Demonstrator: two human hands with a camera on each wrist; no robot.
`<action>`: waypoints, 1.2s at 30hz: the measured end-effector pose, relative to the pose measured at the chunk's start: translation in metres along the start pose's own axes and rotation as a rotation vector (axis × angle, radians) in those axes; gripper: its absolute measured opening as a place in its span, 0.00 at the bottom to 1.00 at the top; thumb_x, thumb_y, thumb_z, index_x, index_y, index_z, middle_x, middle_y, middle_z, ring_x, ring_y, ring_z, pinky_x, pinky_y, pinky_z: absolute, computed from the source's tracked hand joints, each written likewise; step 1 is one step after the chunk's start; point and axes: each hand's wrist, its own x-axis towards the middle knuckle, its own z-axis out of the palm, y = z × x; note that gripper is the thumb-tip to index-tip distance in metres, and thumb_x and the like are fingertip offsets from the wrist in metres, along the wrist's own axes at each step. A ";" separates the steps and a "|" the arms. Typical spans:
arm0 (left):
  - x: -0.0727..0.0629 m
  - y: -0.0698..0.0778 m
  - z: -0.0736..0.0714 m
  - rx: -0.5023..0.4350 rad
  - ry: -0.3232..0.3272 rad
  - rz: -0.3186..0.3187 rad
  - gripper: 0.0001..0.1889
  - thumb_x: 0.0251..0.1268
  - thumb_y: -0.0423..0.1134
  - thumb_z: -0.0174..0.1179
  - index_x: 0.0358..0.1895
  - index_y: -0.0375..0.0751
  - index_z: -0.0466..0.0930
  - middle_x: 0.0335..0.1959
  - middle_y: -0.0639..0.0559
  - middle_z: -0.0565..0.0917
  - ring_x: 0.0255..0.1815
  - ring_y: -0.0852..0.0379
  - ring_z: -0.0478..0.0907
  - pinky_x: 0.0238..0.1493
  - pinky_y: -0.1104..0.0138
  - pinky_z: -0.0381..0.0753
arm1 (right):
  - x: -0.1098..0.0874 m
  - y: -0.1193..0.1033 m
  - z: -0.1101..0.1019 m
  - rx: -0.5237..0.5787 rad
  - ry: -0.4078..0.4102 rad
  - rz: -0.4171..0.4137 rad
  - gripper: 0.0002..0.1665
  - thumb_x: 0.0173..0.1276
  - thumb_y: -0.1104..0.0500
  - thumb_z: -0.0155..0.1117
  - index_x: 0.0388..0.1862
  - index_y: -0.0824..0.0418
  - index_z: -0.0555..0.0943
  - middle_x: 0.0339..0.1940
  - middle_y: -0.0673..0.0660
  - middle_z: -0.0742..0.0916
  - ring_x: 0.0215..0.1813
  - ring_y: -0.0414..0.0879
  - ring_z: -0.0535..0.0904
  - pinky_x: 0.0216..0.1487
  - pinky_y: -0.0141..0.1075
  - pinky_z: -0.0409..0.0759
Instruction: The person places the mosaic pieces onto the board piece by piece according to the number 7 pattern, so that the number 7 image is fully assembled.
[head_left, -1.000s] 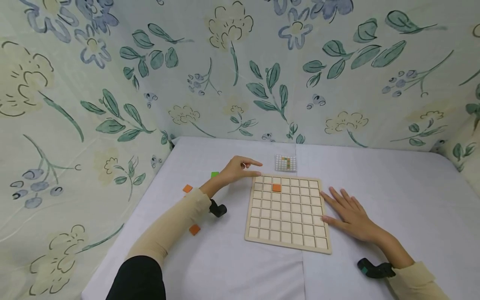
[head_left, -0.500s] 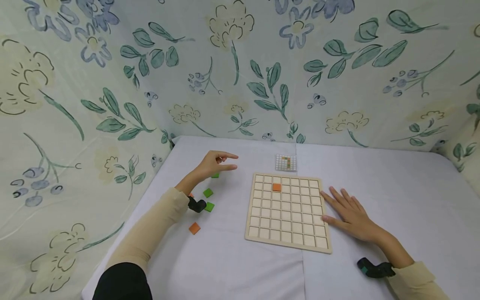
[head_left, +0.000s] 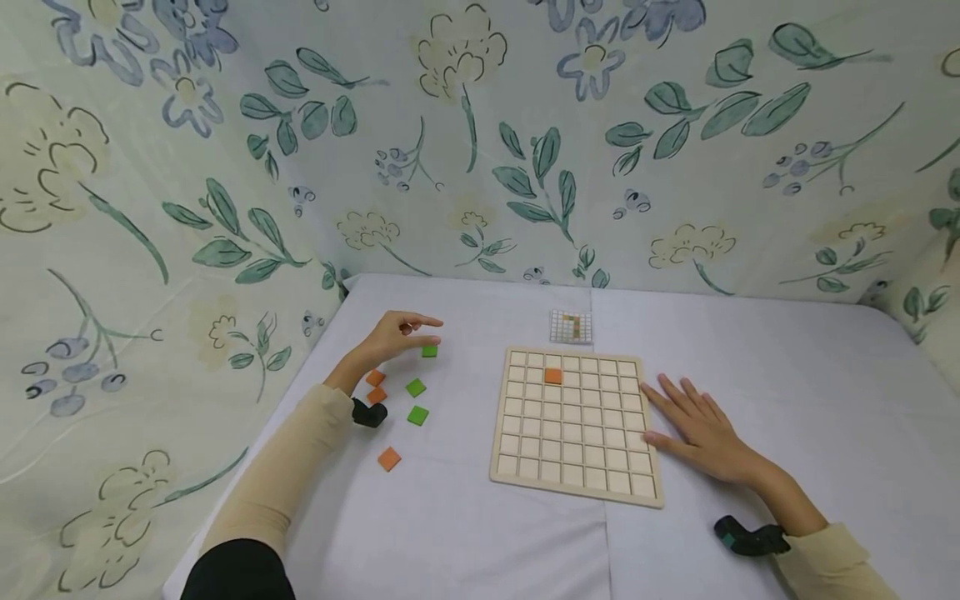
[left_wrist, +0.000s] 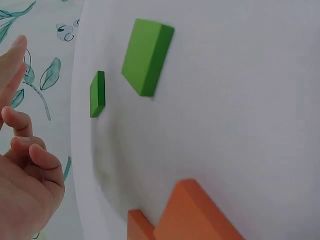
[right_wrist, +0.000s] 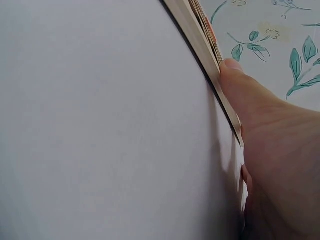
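Note:
My left hand (head_left: 392, 336) hovers beside a green square tile (head_left: 429, 352) at the far left of the table. Its thumb and index finger are extended with a gap between them, holding nothing; the other fingers curl in. In the left wrist view, two green tiles (left_wrist: 142, 57) lie apart from that hand. On the right, my right hand (head_left: 701, 433) lies with spread fingers against the edge of a wooden grid board (head_left: 572, 425). The right wrist view shows the thumb (right_wrist: 250, 92) touching the board's side (right_wrist: 205, 55). One orange tile (head_left: 553, 376) sits in an upper cell of the board.
Two more green tiles (head_left: 417, 415) and several orange tiles (head_left: 389, 458) lie scattered left of the board. Behind the board is a small card (head_left: 571, 327) with a coloured grid pattern. White cloth (head_left: 450, 533) covers the table; a floral curtain (head_left: 480, 150) hangs behind.
My left hand has moved left from the board's upper left corner to the green tile, uncovering the tiles under its arm. The right hand stays at the board's edge.

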 end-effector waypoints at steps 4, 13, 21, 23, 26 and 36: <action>-0.003 -0.009 -0.004 -0.008 -0.006 -0.004 0.21 0.61 0.45 0.72 0.56 0.44 0.86 0.36 0.37 0.66 0.30 0.54 0.58 0.33 0.65 0.59 | 0.000 0.000 0.000 0.002 -0.001 -0.001 0.47 0.73 0.38 0.58 0.83 0.52 0.51 0.81 0.68 0.50 0.79 0.69 0.34 0.70 0.65 0.27; -0.005 -0.025 -0.010 0.033 -0.042 -0.016 0.19 0.59 0.43 0.74 0.54 0.44 0.87 0.32 0.49 0.66 0.30 0.54 0.61 0.33 0.65 0.63 | 0.001 -0.001 0.000 0.003 0.000 -0.009 0.47 0.73 0.39 0.58 0.82 0.52 0.52 0.81 0.68 0.51 0.78 0.70 0.35 0.70 0.66 0.29; -0.001 -0.033 -0.009 0.074 -0.059 -0.025 0.19 0.58 0.43 0.74 0.54 0.45 0.87 0.28 0.52 0.68 0.30 0.54 0.62 0.33 0.66 0.63 | 0.000 0.000 0.000 -0.001 0.007 -0.012 0.47 0.73 0.39 0.58 0.82 0.54 0.53 0.80 0.68 0.52 0.79 0.69 0.35 0.70 0.65 0.29; 0.000 -0.034 -0.009 0.075 -0.064 -0.024 0.19 0.58 0.42 0.74 0.53 0.45 0.88 0.26 0.52 0.67 0.29 0.54 0.62 0.32 0.67 0.62 | 0.000 0.000 0.001 -0.003 0.005 -0.011 0.47 0.73 0.39 0.58 0.82 0.53 0.52 0.80 0.68 0.51 0.79 0.69 0.35 0.70 0.65 0.28; 0.001 -0.034 -0.009 0.077 -0.069 -0.016 0.18 0.58 0.41 0.74 0.53 0.44 0.88 0.24 0.53 0.67 0.28 0.55 0.62 0.31 0.67 0.62 | 0.001 0.000 0.000 0.001 0.001 -0.008 0.47 0.73 0.39 0.58 0.83 0.53 0.52 0.81 0.68 0.51 0.79 0.69 0.34 0.70 0.65 0.27; 0.000 -0.035 -0.006 0.086 -0.102 -0.018 0.20 0.57 0.40 0.75 0.54 0.44 0.87 0.45 0.51 0.83 0.41 0.55 0.69 0.44 0.67 0.68 | 0.001 -0.001 -0.001 0.006 -0.003 -0.006 0.47 0.73 0.39 0.58 0.82 0.54 0.52 0.81 0.68 0.51 0.79 0.69 0.34 0.70 0.65 0.27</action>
